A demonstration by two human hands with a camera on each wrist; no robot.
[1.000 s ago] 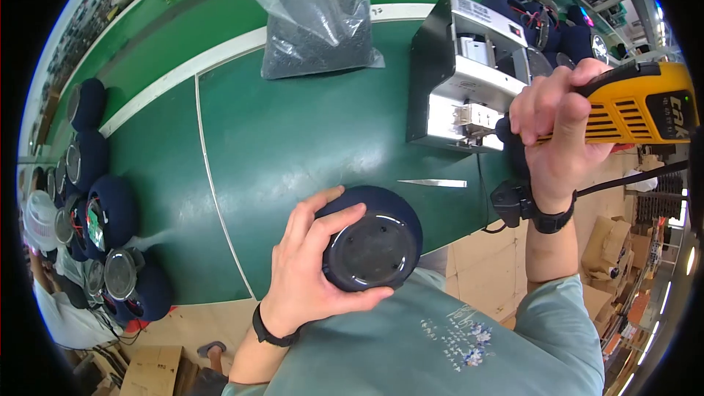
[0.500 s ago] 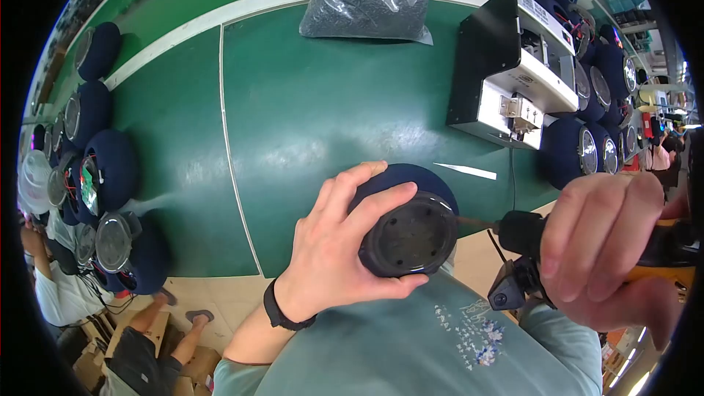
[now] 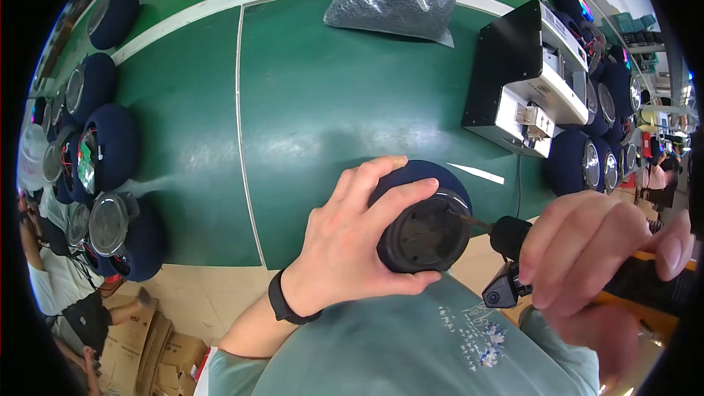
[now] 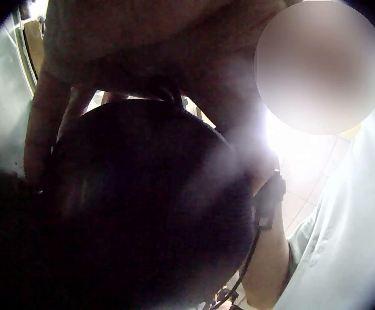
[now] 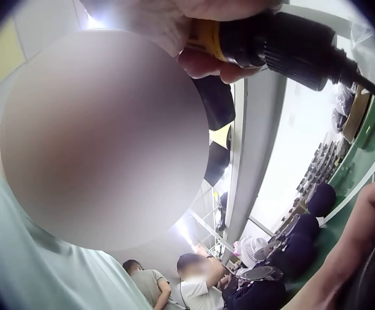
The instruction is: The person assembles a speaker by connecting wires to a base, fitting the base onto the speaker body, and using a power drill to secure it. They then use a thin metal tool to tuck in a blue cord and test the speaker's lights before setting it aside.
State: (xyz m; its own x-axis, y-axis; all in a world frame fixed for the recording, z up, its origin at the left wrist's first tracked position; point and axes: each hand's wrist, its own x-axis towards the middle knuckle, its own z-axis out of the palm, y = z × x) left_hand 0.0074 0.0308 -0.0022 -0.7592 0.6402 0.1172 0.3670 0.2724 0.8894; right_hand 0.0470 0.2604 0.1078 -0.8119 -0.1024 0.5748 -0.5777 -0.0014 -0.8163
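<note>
My left hand grips a round navy speaker near the table's front edge, fingers over the far side and thumb along the near side. Its black base, with small holes round it, faces up. A yellow and black electric screwdriver is in my right hand, and its thin bit reaches a hole at the base's upper right edge. In the left wrist view the speaker is a dark round shape under the hand. The right wrist view shows the screwdriver's black front end.
A silver and black box machine stands on the green table at right, a white pointed strip before it. A bag of small dark pieces lies at the back. More navy speakers line the left side, others the right.
My right hand has brought the screwdriver from the box machine down to the speaker, its bit now at the base. The left hand keeps its grip, and the head view has shifted.
</note>
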